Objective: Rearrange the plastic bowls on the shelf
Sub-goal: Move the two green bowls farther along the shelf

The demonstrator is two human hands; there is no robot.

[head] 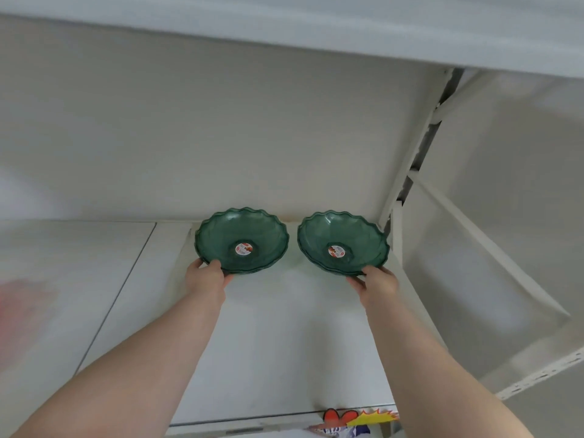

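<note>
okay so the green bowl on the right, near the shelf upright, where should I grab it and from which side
Take the right green bowl by its near scalloped rim, coming from the front, much as the right hand does now. It sits at the back of the shelf with the wall behind and the upright close on its right, so only the front edge is easy to reach.

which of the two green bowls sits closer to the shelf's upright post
The right green bowl, gripped by the right hand; its rim nearly reaches the upright post. The left green bowl lies farther away.
</note>
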